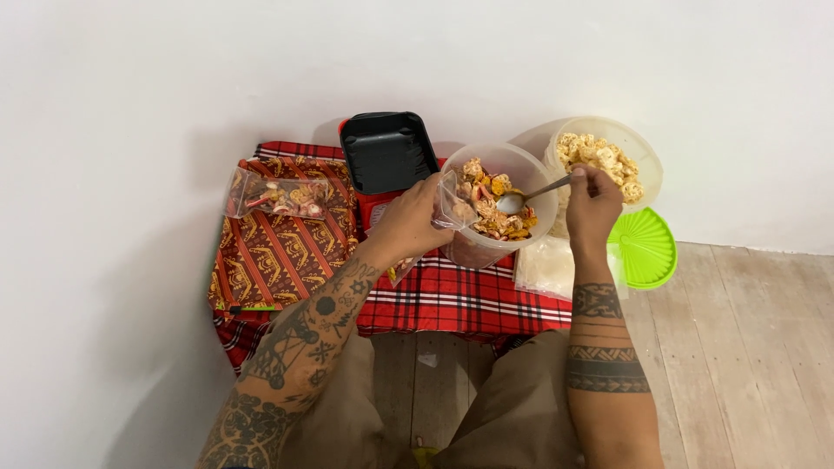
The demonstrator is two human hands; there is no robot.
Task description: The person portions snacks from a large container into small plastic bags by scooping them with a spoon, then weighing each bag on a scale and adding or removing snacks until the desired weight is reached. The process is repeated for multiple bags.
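Two hands busy: left hand (415,221) pinches the limp, slippery bag (453,204) by its rim; right hand (593,204) grips the stiff spoon (530,195) handle.

Only 1 view, worn on the head, looks steeply down and forward from close above the lap toward the white wall (417,52) ahead.

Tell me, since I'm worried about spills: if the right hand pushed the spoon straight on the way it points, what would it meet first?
Probably the mixed snacks in the clear tub, where the spoon held by the right hand already rests; just beyond is the small bag in the left hand. Depth is unclear.
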